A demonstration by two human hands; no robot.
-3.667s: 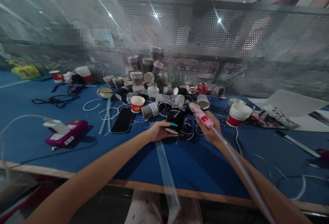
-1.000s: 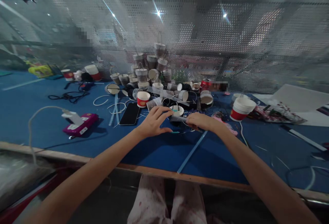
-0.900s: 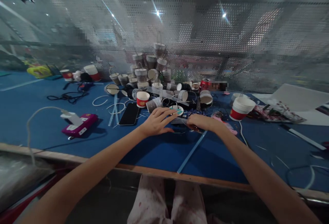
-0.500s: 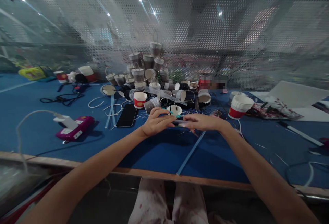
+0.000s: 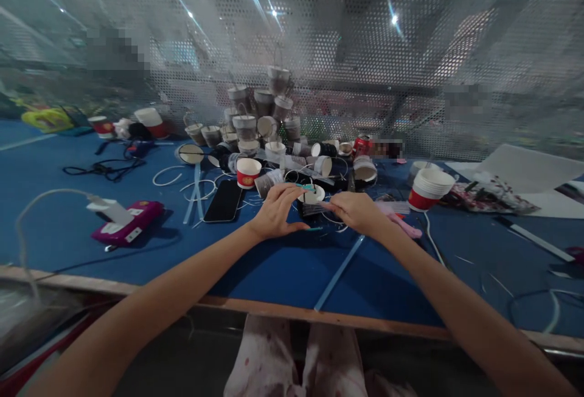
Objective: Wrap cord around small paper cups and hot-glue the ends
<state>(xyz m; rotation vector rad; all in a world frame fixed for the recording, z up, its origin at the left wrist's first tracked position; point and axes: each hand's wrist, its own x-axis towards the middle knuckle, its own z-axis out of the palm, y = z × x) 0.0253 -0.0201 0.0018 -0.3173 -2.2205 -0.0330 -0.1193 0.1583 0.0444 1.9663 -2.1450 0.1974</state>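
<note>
A paper cup with a white inside and a grey outer side (image 5: 314, 194) stands between my hands. My left hand (image 5: 277, 211) is at its left, fingers reaching toward the rim and thumb stretched out apart, with long teal nails. I cannot tell whether the fingertips touch the cup. At the cup's right, my right hand (image 5: 358, 213) is closed; whatever its fingers hold is hidden. A pink object (image 5: 404, 224), its kind unclear, shows just beyond the right wrist. Below lies a clear stick (image 5: 340, 272) on the blue table.
Behind the hands rises a pile of grey-wrapped cups (image 5: 246, 126). A phone (image 5: 223, 201), a red-and-white cup (image 5: 249, 173) and a purple power block (image 5: 128, 224) lie to the left. Stacked paper cups (image 5: 429, 189) stand right. A perforated metal screen (image 5: 337, 69) closes the back.
My hands have separated from the thin, light piece they met around. The left thumb has spread away from the fingers, the right hand has closed up, and the pink object has appeared.
</note>
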